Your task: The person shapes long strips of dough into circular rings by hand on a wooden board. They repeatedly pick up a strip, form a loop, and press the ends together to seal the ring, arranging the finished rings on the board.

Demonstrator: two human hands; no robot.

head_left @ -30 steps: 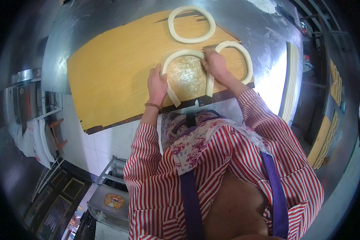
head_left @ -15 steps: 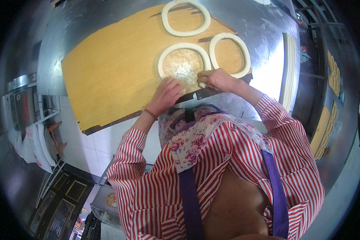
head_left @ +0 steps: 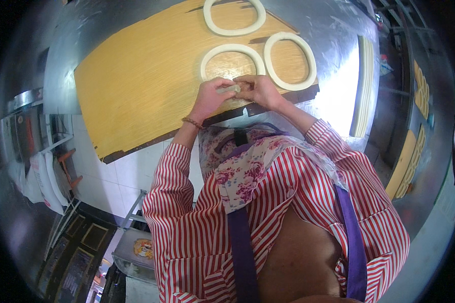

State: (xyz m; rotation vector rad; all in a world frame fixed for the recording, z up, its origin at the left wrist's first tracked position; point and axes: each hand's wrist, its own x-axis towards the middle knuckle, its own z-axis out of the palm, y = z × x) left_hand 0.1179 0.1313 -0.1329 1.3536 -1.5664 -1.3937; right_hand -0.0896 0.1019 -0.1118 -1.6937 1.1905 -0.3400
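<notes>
Three pale dough rings lie at the right end of a yellow wooden board (head_left: 136,86): a far ring (head_left: 233,33), a right ring (head_left: 288,36) and a near ring (head_left: 231,48). Both my hands are at the front of the near ring, close together. In my left hand (head_left: 211,97) a blunt dough end is pinched between thumb and fingers, pointing toward the right hand. My right hand (head_left: 264,92) curls thumb and fingers round the ring's other side; its dough there is mostly hidden by the fingers.
Long pale dough strips (head_left: 361,86) lie side by side on the metal table (head_left: 333,55) to the right. Farther right are trays with twisted dough pieces (head_left: 412,166). The board's dark front edge (head_left: 156,143) runs close to my apron (head_left: 247,171).
My hands have drawn closer together and moved a little away from my body. The left hand has turned, and the dough end it holds now shows.
</notes>
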